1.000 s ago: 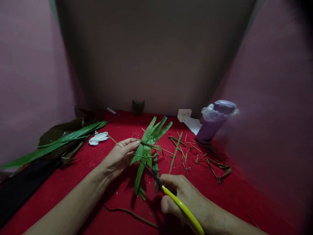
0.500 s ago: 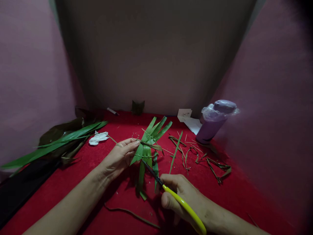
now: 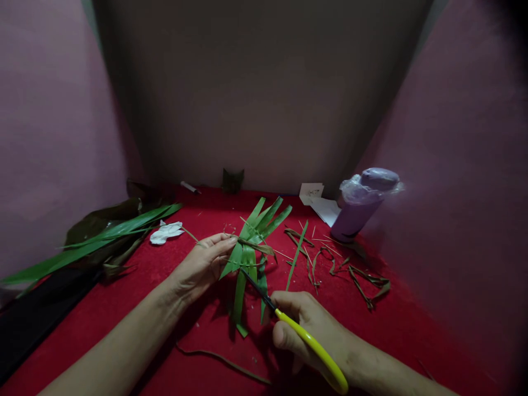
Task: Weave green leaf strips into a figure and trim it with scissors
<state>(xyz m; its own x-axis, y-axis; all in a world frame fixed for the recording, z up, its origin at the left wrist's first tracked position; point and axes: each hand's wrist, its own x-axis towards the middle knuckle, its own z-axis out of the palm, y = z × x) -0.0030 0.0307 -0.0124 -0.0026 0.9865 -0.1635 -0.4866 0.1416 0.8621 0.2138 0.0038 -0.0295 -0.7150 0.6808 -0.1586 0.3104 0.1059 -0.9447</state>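
Between the thumb and fingers of my left hand (image 3: pixel 211 256) is a bundle of green leaf strips (image 3: pixel 249 256), spread outward and crossed by thin stitches or sticks. A dry brown strip (image 3: pixel 258 246) lies across the middle of the bundle, close to my thumb. My right hand (image 3: pixel 301 327) is closed around scissors (image 3: pixel 311 342) with yellow handles and dark blades. The blade tips touch or nearly touch the lower strips; whether the blades are closed is hard to see. My right fingers are partly hidden by the handle.
Long green leaves (image 3: pixel 115 234) and dark cloth-like material (image 3: pixel 49 316) lie at left. White crumpled tissue (image 3: pixel 166 232) is near my left hand. Dry strips (image 3: pixel 325 258) and thin sticks are scattered at right, by a purple tumbler (image 3: pixel 355 217) and white paper (image 3: pixel 325 210). A syringe (image 3: pixel 190 187) lies at the back.
Almost nothing differs. The scissors and my right hand have shifted very slightly, and the leaf bundle a touch to the right.
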